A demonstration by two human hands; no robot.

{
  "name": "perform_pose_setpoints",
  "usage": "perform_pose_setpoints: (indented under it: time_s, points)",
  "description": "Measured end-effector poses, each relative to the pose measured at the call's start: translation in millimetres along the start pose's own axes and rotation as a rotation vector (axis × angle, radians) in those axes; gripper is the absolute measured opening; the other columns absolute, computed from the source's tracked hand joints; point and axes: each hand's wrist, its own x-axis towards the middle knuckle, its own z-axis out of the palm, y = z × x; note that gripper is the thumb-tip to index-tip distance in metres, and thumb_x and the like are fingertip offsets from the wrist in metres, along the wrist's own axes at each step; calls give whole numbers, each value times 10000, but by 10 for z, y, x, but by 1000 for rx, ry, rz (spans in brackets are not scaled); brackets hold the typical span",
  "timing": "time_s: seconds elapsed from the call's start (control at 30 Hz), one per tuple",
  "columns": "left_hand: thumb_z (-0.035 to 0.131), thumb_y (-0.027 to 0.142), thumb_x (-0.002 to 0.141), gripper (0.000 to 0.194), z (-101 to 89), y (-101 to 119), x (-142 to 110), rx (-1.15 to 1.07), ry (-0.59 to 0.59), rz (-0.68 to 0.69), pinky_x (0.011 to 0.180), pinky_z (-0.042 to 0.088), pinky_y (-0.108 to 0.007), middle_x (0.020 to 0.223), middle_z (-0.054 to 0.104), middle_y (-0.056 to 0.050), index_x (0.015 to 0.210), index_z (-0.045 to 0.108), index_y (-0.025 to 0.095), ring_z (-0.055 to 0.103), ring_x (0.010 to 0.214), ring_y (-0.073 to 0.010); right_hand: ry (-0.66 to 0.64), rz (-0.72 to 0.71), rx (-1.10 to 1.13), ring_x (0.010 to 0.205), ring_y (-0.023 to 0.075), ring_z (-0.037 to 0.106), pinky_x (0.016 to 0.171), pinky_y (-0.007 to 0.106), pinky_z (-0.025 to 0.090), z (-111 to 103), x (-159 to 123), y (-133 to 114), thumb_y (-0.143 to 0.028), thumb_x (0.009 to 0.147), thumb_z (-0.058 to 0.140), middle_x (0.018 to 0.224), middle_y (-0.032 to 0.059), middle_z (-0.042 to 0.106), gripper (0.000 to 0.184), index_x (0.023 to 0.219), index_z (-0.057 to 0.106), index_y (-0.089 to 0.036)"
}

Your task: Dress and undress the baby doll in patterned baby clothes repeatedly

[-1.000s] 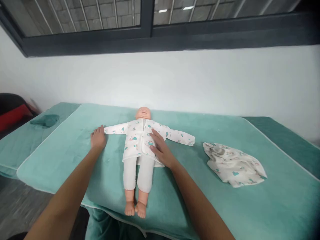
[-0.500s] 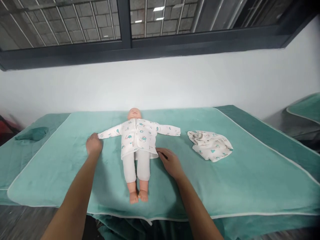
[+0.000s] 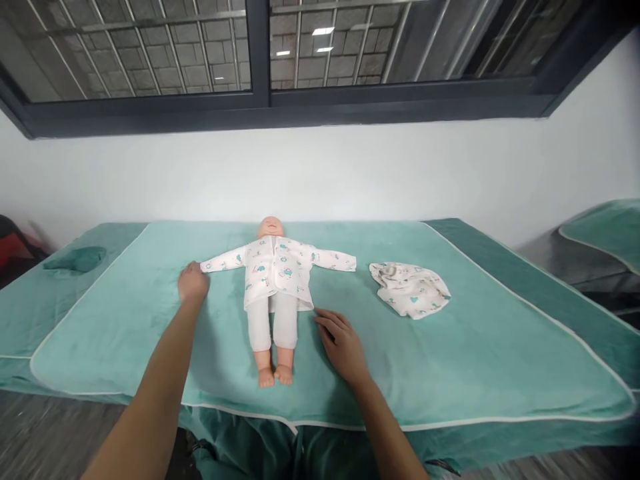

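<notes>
A baby doll (image 3: 271, 227) lies on its back with its arms spread and bare feet toward me. It wears a white printed baby jacket (image 3: 280, 270) and plain white pants (image 3: 286, 320). My left hand (image 3: 193, 283) is closed at the cuff of the sleeve on the left; its fingertips are mostly hidden. Just off the jacket's lower right corner, my right hand (image 3: 343, 341) rests low over the bedding with its fingers stretched out and holding nothing. To the right of the doll lies a crumpled cloth (image 3: 413, 290) with the same print.
A green padded cover (image 3: 475, 373) with white piping lies under everything. White wall (image 3: 320, 173) rises behind, below a dark window frame (image 3: 350, 107) with bars. A small green cushion (image 3: 77, 259) lies far left; green bedding (image 3: 607, 230) is piled far right.
My right hand has let go of the jacket hem and moved slightly down from it. My left hand stays at the cuff. The camera view has shifted a little.
</notes>
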Motion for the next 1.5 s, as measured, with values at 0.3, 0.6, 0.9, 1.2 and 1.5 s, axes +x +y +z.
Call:
perform_pose_setpoints:
  time_s: [0.3,0.6,0.9,1.2,1.5]
  points:
    - [368,97,937,388,67,-89,-57,-31,9,12,1044,414,-418,1272,651,-221,1228,624,76,566,1274,-314,18,-16,-132,1174,277,629,1023,498,488,53,1,30,-234,998,479,1256,85,725,283,1134,727,-240]
    - [372,136,958,382,66,-106,-88,-43,19,9,1044,416,-427,1255,652,-219,1246,618,85,577,1245,-318,-23,-45,-472,1391,293,498,1191,516,281,64,-196,-43,-410,1040,462,1506,108,559,422,1375,561,-175]
    - [410,125,928,456,80,-185,-223,-65,23,22,1142,359,-435,1427,581,-213,1348,573,60,489,1381,-309,-7,-34,-595,1460,305,420,1197,513,262,45,-538,-116,-424,1042,448,1576,102,478,492,1473,505,-193]
    - [402,126,928,471,92,-220,-294,-64,11,13,1190,315,-436,1494,547,-174,1356,592,80,437,1445,-293,-21,10,-547,1454,312,424,1190,535,267,33,-511,-167,-419,1041,430,1568,112,488,489,1463,528,-192]
    - [401,138,924,459,81,-264,-362,-81,10,21,1192,313,-440,1494,548,-177,1327,614,88,437,1446,-292,-233,120,-563,1439,319,432,1156,534,347,-275,-213,133,-451,987,493,1571,96,480,484,1425,556,-255]
